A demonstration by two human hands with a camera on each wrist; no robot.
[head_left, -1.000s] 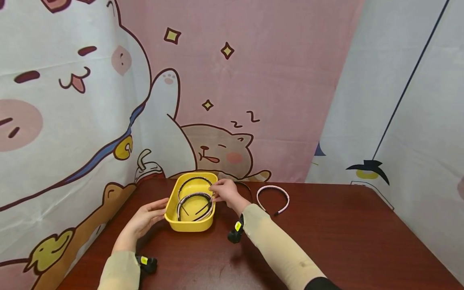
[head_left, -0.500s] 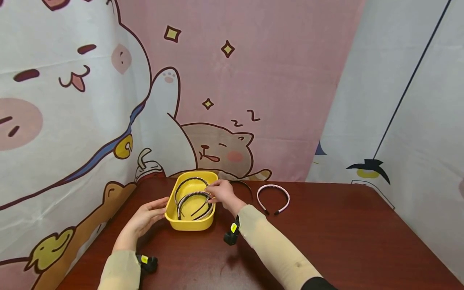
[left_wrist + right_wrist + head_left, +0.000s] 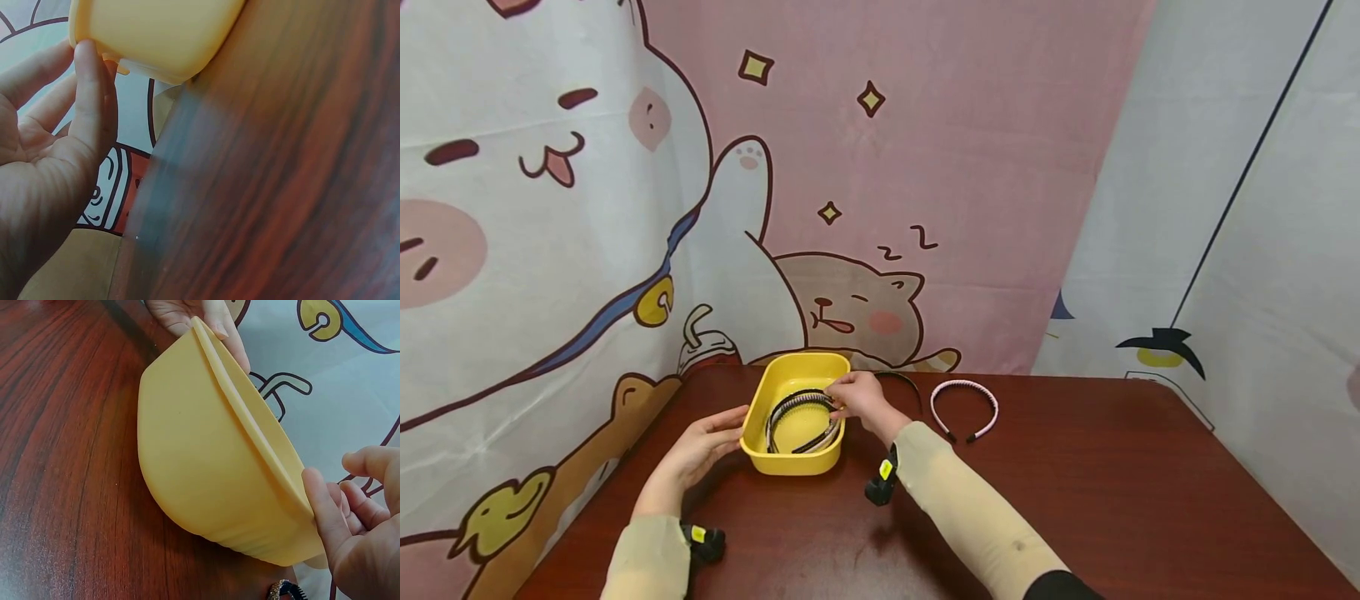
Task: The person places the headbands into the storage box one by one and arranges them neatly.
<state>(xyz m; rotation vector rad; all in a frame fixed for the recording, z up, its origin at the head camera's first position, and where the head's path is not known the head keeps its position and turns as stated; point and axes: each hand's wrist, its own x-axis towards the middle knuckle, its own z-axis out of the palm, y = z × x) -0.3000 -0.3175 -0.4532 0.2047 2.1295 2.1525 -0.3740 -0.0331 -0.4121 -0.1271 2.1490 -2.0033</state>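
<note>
Headbands (image 3: 801,398), dark and pale, overlapped: laid in a yellow basket (image 3: 793,465), toward its near end; count obscured by the overlap. Basket stood at the far left part of a red-brown table (image 3: 1075,500). Left hand (image 3: 703,446): fingers extended, tips set against the basket's left side, nothing gripped. Right hand (image 3: 865,400): placed at the right rim, thumb and forefinger parted; whether any band was touched by its fingertips could not be told. Pink headband (image 3: 962,384), dark-tipped: laid on the table, right of that hand. Thin dark band (image 3: 913,387): laid between them, partly hidden. Backdrop (image 3: 962,167): printed with cartoon animals, hung behind.
</note>
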